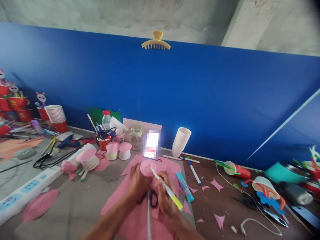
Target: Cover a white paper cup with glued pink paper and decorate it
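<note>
My left hand (136, 180) grips a round pink paper piece (145, 168); whether a cup is beneath it is hidden. In my right hand (165, 198) is a white marker with a yellow end (168, 190), its tip at the pink paper's surface. Below both hands lies a large pink paper sheet (120, 203). On that sheet, between my forearms, rest black-handled scissors (154, 199), partly covered. A lit phone (151, 145) stands upright just behind the pink piece.
Small cups with pink tops (124, 151) stand left of the phone. A white power strip (31, 186) crosses the left side. To the right lie a blue glue tube (185, 187), pens (194, 173) and pink scraps (219, 220). A white paper roll (181, 141) leans by the blue partition (200, 100).
</note>
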`<state>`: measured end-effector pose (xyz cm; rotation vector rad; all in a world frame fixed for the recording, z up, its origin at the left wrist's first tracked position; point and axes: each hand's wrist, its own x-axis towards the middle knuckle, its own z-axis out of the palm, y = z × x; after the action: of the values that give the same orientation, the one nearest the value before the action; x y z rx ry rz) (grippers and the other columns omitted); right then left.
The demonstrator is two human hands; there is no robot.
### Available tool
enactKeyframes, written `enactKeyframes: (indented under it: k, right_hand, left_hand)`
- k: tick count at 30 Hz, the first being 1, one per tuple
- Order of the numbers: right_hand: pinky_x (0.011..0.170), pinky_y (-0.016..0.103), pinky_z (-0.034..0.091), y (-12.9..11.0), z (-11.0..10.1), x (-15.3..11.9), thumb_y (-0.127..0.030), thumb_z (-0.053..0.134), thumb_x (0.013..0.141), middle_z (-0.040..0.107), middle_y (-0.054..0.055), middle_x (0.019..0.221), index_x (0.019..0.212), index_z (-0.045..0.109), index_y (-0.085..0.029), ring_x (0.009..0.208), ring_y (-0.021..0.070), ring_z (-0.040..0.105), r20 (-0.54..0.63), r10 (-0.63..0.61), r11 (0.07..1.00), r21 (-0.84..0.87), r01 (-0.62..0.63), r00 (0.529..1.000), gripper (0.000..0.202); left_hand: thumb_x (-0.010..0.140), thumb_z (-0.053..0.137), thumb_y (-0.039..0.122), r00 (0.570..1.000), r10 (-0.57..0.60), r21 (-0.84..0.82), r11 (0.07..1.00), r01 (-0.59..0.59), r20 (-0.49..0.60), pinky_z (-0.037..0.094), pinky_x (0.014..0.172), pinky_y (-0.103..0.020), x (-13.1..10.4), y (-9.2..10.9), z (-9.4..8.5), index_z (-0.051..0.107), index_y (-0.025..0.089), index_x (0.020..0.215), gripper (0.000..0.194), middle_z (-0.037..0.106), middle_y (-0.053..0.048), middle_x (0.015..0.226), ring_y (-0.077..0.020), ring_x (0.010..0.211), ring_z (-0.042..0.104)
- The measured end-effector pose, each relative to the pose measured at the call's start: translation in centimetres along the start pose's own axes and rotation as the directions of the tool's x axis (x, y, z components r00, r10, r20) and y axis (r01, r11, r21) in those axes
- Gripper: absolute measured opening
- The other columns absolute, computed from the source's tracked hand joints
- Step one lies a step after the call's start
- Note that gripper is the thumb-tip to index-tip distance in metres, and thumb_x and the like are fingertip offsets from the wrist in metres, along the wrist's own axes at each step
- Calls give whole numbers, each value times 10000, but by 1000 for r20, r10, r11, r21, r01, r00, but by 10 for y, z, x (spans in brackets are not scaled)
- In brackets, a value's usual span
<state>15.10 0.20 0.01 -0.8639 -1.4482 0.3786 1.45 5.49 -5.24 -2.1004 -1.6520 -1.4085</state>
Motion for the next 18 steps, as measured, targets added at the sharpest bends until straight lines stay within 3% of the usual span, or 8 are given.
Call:
enactKeyframes:
  k: [6, 13, 18]
  right_hand:
    - [726, 364, 594, 1, -1, 0, -320, 487, 988, 677, 31, 912, 1071, 651, -285, 805, 236, 677, -14, 46, 998, 45, -45, 999, 187]
    - [609, 338, 566, 2, 4, -2, -301, 465, 989, 651, 13, 826, 1068, 674, -278, 635, 206, 611, -44, 53, 998, 39, -51, 998, 224]
    - [573, 354, 557, 0, 6, -1, -329, 426, 1004, 642, 23, 809, 1124, 660, -282, 612, 217, 611, -25, 65, 995, 80, -63, 998, 267]
  left_hand:
    - [806, 558, 294, 998, -9, -27, 1000, 11, 57, 581, 829, -459, 5, 7, -10, 708, 202, 1028, 284, 745, -118, 983, -302, 930, 692]
    - [790, 565, 245, 994, -13, -52, 998, 18, 107, 580, 832, -449, 12, 15, -22, 731, 191, 974, 253, 753, -125, 977, -304, 911, 693]
    - [771, 601, 269, 991, -98, -24, 995, 100, 86, 576, 708, -401, 18, 22, -23, 714, 211, 891, 175, 739, -84, 852, -276, 801, 691]
